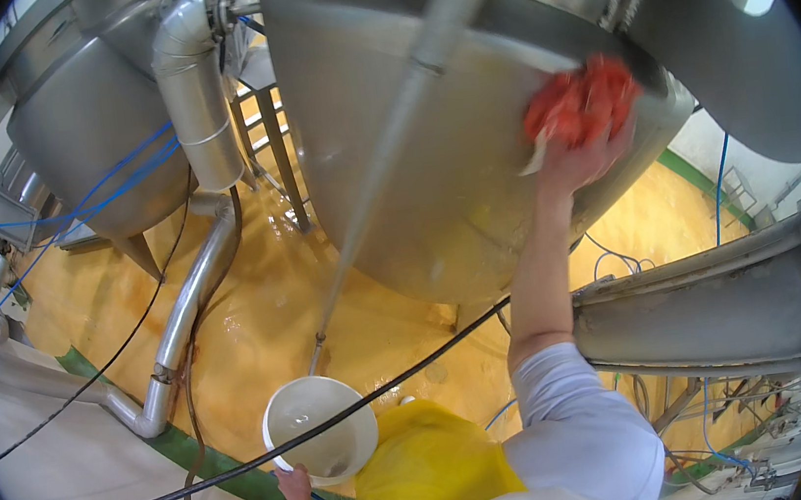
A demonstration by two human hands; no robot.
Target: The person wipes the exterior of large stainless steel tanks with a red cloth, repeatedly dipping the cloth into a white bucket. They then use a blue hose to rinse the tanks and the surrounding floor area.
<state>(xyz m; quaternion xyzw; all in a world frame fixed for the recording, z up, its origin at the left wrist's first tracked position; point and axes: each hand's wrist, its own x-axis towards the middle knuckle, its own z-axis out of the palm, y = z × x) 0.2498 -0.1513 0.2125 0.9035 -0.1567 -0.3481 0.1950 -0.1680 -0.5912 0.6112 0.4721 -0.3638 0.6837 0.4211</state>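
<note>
Left to right: two stainless steel tanks, the smaller [96, 136] at left, the large tank [430, 158] centre. Left hand [294, 484] grips the rim of one white bucket [320, 427], held low above the wet yellow floor [260, 315]. Right hand [582, 155], raised, presses one crumpled red-orange cloth [581, 101] flat against the large tank's upper wall, fingers closed over it.

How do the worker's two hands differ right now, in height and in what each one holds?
The right hand is raised on an outstretched arm, pressing a red cloth against the side of the big steel tank. The left hand stays low by the body, gripping the rim of a white bucket. The right hand's load is soft and crumpled; the left hand's is rigid and round. Both are bare.
</note>
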